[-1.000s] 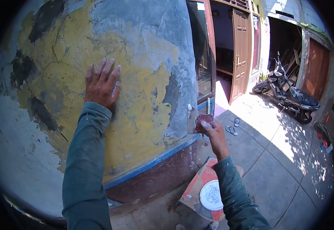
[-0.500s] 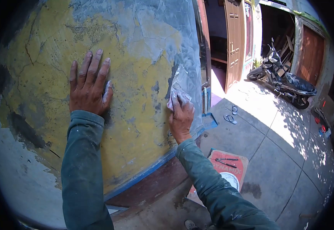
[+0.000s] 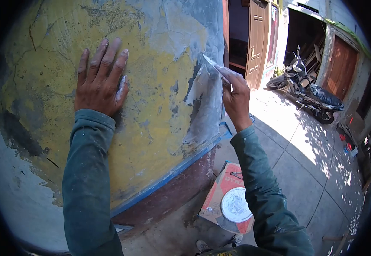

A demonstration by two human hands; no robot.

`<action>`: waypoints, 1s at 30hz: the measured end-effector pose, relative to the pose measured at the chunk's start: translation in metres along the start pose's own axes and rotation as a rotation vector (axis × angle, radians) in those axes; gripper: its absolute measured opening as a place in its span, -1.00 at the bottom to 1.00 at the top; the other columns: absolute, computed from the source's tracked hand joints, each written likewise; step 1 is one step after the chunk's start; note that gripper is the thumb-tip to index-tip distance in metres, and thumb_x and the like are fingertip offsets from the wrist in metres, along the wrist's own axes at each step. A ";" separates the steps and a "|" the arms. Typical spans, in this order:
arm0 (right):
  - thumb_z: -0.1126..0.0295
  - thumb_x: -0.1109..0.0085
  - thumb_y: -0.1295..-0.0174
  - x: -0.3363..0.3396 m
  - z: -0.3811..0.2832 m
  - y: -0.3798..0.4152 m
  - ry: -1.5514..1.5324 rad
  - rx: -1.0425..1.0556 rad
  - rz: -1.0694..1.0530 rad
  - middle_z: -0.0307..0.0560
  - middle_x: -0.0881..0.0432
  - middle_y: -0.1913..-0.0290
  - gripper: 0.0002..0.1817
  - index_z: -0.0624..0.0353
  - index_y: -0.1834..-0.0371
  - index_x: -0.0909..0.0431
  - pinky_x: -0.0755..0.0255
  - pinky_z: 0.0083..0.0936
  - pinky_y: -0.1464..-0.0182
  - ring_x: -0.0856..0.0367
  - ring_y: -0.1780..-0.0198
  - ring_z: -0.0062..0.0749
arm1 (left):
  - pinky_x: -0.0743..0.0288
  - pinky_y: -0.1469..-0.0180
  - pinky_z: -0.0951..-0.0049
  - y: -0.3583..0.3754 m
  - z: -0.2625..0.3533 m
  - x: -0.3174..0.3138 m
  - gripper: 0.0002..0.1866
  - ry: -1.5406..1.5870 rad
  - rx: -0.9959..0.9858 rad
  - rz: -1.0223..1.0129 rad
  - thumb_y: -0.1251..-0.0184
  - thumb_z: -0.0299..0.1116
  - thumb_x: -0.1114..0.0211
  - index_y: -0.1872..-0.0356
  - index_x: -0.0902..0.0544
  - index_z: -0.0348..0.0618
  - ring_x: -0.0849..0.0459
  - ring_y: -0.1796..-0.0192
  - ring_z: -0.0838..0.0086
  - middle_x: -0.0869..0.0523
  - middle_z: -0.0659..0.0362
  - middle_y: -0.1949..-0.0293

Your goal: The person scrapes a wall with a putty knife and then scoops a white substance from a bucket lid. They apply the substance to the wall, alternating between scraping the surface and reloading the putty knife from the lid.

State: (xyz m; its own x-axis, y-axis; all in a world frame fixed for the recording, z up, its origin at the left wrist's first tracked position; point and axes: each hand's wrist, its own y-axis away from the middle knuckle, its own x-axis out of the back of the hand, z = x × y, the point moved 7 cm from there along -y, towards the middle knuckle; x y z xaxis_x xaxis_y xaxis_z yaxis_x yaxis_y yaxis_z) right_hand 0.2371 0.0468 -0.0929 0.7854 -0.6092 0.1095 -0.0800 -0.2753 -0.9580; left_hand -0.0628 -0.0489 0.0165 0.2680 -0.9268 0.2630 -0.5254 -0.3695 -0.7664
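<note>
My left hand (image 3: 99,87) lies flat on the yellow, cracked wall (image 3: 147,123), fingers spread, with white smears on the thumb. At the wall's right edge, my right hand (image 3: 238,100) grips a thin, flat scraper (image 3: 212,63) coated in white. Its tip points up and left, close to the wall; whether it touches cannot be made out. Beneath the scraper is a pale grey-white smeared patch (image 3: 207,87), beside dark spots where the yellow paint is gone.
Below stands a red and brown cardboard box (image 3: 211,200) bearing a round white lid or dish (image 3: 236,205) and partly hidden pliers (image 3: 236,174). A blue dustpan (image 3: 225,131) is by the wall corner. A motorcycle (image 3: 311,94) is parked on the concrete floor (image 3: 298,170) near an open door (image 3: 256,40).
My right hand has moved up and right, turning the scraper from face-on to edge-on. The patch beneath is wider and smoother. My left hand stays on the wall; the view has shifted slightly.
</note>
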 end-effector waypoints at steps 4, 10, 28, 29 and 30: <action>0.66 -0.19 -0.25 -0.009 -0.005 -0.030 0.056 0.040 -0.071 0.08 -0.77 -0.02 -0.59 0.14 -0.16 -0.71 -0.57 -0.22 -0.13 -0.73 -0.02 0.02 | 0.11 -0.74 0.12 0.001 0.000 0.000 -0.32 -0.026 -0.006 0.017 -0.33 -0.23 -0.27 -0.53 -0.42 0.26 -0.25 -0.65 0.39 -0.34 0.32 -0.61; 0.58 -0.28 -0.13 -0.033 -0.015 0.034 0.117 0.125 -0.183 -0.04 -0.65 0.31 -0.54 -0.03 -0.13 -0.72 -0.48 -0.16 0.08 -0.65 0.19 -0.05 | 0.12 -0.75 0.16 0.002 -0.002 -0.005 -0.29 -0.051 -0.009 0.039 -0.27 -0.18 -0.37 -0.50 -0.44 0.31 -0.22 -0.65 0.48 -0.32 0.40 -0.61; 0.67 -0.20 -0.17 -0.077 -0.037 0.269 -0.026 -0.379 -0.347 -0.03 -0.74 -0.18 -0.47 0.00 -0.23 -0.70 -0.51 -0.20 -0.14 -0.70 -0.06 0.04 | -0.01 -0.71 0.23 0.004 -0.002 -0.004 -0.38 -0.091 -0.075 0.111 -0.47 -0.17 -0.22 -0.55 -0.39 0.41 -0.33 -0.60 0.48 -0.39 0.45 -0.58; 0.67 -0.20 -0.18 -0.076 -0.041 0.282 -0.063 -0.443 -0.374 0.03 -0.75 -0.14 -0.48 0.02 -0.23 -0.70 -0.53 -0.22 -0.12 -0.71 -0.04 0.05 | 0.00 -0.71 0.23 0.004 -0.001 -0.004 -0.38 -0.090 -0.059 0.104 -0.47 -0.16 -0.22 -0.55 -0.39 0.41 -0.33 -0.61 0.47 -0.39 0.45 -0.58; 0.67 -0.20 -0.19 -0.076 -0.043 0.289 -0.100 -0.506 -0.401 0.09 -0.75 -0.11 -0.49 0.04 -0.23 -0.69 -0.54 -0.23 -0.10 -0.73 -0.03 0.07 | 0.00 -0.71 0.23 0.003 -0.001 -0.003 -0.39 -0.089 -0.042 0.097 -0.48 -0.15 -0.22 -0.54 -0.39 0.41 -0.33 -0.61 0.47 -0.40 0.45 -0.58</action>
State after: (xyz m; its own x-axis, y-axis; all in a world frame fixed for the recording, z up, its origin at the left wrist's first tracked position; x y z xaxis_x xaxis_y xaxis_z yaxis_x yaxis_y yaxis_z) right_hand 0.1284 -0.0185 -0.3669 0.8659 -0.3209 0.3837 -0.0289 -0.7979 -0.6021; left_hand -0.0662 -0.0468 0.0142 0.2839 -0.9495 0.1339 -0.5855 -0.2822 -0.7600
